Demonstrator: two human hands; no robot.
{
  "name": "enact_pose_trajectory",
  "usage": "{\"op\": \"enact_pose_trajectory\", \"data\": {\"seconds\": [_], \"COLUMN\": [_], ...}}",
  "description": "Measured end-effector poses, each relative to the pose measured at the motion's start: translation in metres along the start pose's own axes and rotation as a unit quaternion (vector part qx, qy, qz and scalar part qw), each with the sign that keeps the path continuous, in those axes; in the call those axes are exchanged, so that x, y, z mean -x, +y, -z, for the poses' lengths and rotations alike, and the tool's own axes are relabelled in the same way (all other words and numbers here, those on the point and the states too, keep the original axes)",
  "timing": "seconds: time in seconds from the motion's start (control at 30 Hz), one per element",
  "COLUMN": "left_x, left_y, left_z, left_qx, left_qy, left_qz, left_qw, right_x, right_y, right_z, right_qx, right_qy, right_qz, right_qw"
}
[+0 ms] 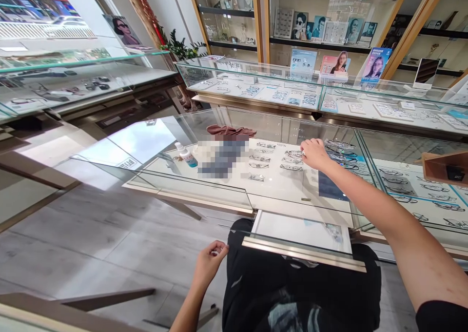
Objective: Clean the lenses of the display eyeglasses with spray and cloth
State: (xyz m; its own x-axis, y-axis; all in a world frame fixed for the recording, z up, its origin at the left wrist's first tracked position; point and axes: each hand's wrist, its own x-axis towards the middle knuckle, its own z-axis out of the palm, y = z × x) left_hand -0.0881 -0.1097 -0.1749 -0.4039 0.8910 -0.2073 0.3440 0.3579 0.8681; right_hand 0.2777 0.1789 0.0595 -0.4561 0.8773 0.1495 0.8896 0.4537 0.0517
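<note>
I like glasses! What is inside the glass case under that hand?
Rows of eyeglass frames lie on a white tray inside the glass case, near the right hand. Whatever is directly under the hand is covered.

Bottle (187,156) L of glasses (260,158), both in case (204,195); cloth (231,130) behind.

I see my right hand (313,154) hemmed by eyeglass frames (292,160) left and dark frames (341,155) right. Bare white tabletop (281,188) nearer me is free; spray bottle (186,155) blocks far left.
</note>
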Motion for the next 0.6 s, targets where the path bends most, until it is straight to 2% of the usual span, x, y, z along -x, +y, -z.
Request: {"op": "enact_pose_trajectory", "data": {"seconds": [0.3,0.6], "left_x": [0.003,0.004], "left_y": [0.004,0.007], "left_z": [0.005,0.002], "left_qx": [-0.004,0.005], "left_qy": [0.006,0.007], "left_qz": [0.007,0.014], "left_qw": [1.000,1.000], "right_x": [0.012,0.019], "right_y": [-0.002,-0.007], "right_z": [-0.008,-0.006], "right_qx": [0.012,0.009], "right_qy": [0.033,0.025], "right_qz": [-0.002,-0.007], "right_qw": [0.999,1.000]}}
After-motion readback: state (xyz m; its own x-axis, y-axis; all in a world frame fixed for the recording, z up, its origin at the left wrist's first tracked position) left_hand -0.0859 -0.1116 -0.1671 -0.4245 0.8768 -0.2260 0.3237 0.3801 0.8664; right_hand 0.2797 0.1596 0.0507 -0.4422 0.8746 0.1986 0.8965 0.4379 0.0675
